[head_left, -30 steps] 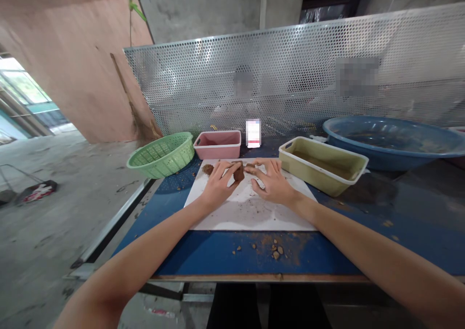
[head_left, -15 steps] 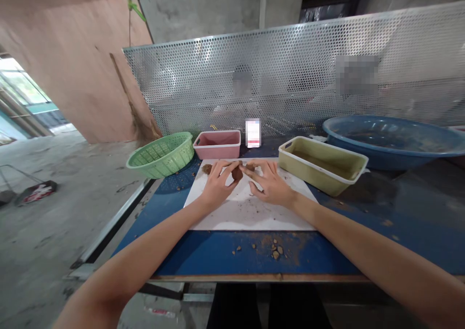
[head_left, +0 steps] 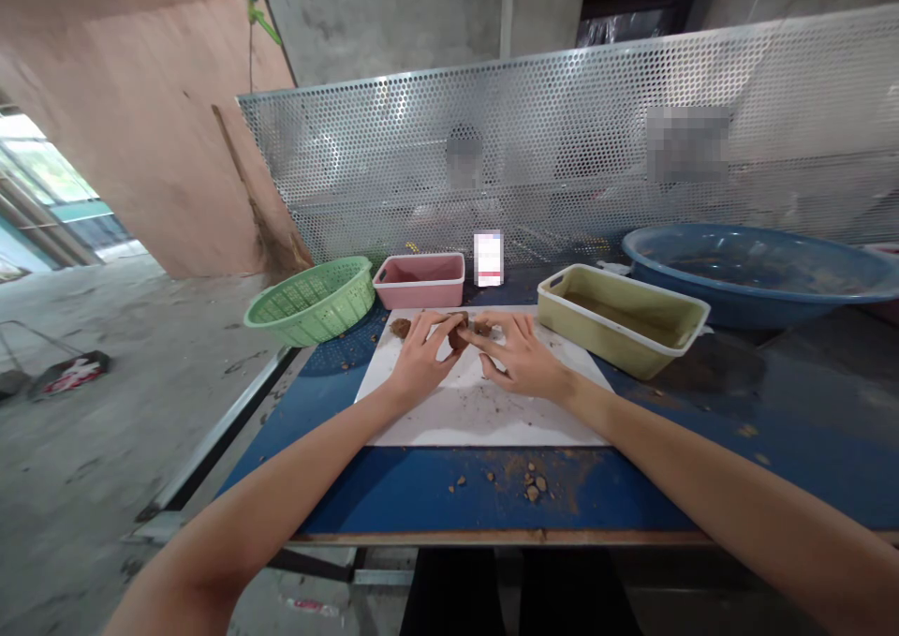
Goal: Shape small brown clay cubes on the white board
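Brown lump [head_left: 456, 340] sits gripped in the left hand [head_left: 420, 357].

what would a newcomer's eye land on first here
Probably the left hand gripping a brown, clay-like lump over the white board, with the right hand at it. The wide blue basin stands at right, beyond the yellow-green tub. A perforated metal screen spans the back.

Brown earthy lump [head_left: 457, 338] — dull, partly hidden between hands [head_left: 421, 353] — over white board [head_left: 484, 421].
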Tool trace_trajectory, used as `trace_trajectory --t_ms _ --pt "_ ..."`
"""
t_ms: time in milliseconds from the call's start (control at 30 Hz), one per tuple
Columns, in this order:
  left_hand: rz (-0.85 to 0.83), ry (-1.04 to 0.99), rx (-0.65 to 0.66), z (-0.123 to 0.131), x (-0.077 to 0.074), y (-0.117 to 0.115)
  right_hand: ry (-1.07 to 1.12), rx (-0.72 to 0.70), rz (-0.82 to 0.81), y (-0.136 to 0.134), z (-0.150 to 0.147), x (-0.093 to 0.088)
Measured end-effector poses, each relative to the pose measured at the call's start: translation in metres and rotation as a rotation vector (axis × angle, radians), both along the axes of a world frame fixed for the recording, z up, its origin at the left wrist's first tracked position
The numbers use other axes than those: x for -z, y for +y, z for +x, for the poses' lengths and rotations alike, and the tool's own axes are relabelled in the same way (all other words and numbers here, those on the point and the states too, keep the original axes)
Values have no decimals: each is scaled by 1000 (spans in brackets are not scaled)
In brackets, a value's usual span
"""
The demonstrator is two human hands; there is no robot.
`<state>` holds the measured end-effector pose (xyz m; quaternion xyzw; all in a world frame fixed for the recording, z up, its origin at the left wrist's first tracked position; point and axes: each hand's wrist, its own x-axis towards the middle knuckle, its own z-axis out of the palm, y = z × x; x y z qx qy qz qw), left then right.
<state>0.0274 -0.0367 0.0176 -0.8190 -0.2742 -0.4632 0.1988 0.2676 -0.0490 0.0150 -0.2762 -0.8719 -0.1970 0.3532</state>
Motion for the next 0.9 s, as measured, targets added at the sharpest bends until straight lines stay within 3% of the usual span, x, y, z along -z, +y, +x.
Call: trace_trajectory --t_ms 900 --pt "14 23 14 3 0 -2 -19 29 3 -2 -3 1"
